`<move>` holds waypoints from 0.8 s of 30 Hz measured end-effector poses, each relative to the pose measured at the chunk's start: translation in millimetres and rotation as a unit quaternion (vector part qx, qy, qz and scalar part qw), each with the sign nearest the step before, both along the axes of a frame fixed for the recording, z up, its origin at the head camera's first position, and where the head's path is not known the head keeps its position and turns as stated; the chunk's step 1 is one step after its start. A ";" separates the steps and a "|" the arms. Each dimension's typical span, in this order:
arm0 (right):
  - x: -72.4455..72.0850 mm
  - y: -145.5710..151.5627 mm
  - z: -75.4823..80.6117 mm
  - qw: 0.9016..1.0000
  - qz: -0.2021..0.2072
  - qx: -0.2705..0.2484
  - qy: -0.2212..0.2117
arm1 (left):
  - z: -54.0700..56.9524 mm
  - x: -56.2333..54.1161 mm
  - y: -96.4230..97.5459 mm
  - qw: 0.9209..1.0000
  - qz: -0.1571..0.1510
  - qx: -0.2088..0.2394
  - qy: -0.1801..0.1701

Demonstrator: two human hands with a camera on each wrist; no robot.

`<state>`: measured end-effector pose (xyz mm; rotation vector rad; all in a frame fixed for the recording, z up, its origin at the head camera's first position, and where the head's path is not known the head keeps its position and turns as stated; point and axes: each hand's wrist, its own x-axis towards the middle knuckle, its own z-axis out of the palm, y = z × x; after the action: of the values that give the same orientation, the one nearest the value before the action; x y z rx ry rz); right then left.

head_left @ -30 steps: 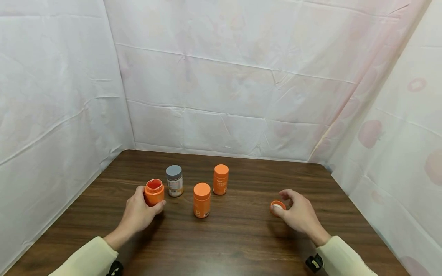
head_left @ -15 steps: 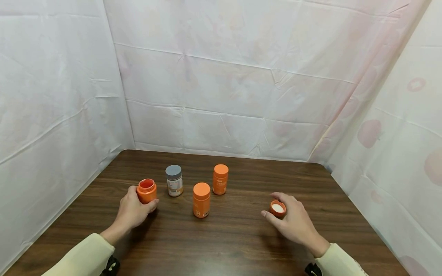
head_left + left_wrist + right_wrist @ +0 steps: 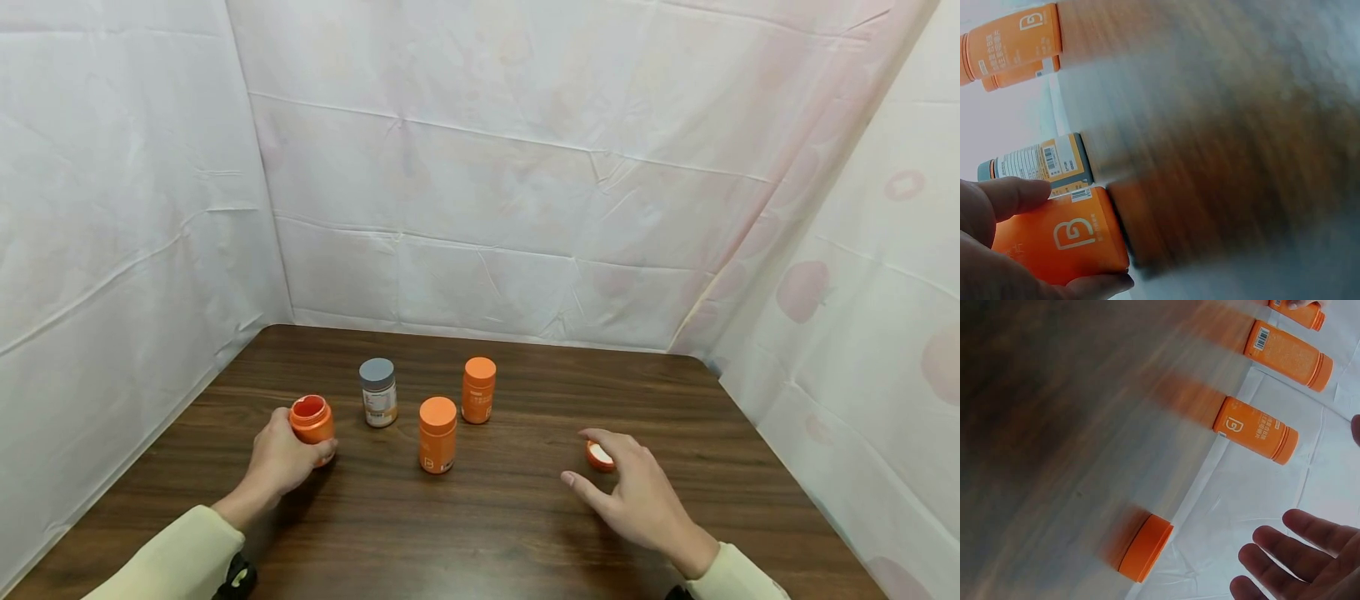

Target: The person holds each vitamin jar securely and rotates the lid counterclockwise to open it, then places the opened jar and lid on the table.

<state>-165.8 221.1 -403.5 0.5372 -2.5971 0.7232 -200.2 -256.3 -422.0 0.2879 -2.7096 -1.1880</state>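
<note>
Open orange btl [image 3: 311, 428] is at approx. 9 o'clock on the tabletop, gripped by L hand [image 3: 282, 458], thumb on its near side, fingers on the far side. Chg over last sec: btl has slid a bit further toward 9; base looks to be on or v. near the table [image 3: 487, 537]. R hand [image 3: 643, 500] has let go: thumb was on the orange cap [image 3: 599, 457] 1 s ago, now fingers are spread, nothing held, gap to cap plain in R wrist view. Means cap's loose on the table, approx. 3 o'clock from btl & well apart, so btl stays uncapped.

Containers: btl mouth [image 3: 309, 407] shows red inner wall; contents not visible, can't tell if empty. Cap lies w/ white inside up, partly behind R fingers.

Further out, all lids on, contents hidden: grey-lidded btl [image 3: 378, 396] at 2 o'clock from open one, near; front orange btl [image 3: 437, 437] at 3; rear orange btl [image 3: 478, 392] at 1–2 from the front one. Pale sheeting [image 3: 480, 175] at 12 behind.
</note>
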 end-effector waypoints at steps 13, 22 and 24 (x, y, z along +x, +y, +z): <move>9.1 -2.7 -5.1 0.998 0.044 0.035 0.009 | 4.0 2.2 0.5 1.000 0.020 0.000 0.022; 12.8 -5.5 -3.7 0.997 0.053 0.043 0.021 | 19.4 7.9 15.9 0.988 0.033 -0.035 0.146; 13.8 -6.4 -3.0 0.997 0.055 0.043 0.023 | 22.1 8.1 18.5 0.983 0.030 -0.051 0.173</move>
<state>-152.0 214.7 -406.5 0.7194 -2.5808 0.6288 -192.2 -237.8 -400.0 0.1335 -2.4293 -0.9742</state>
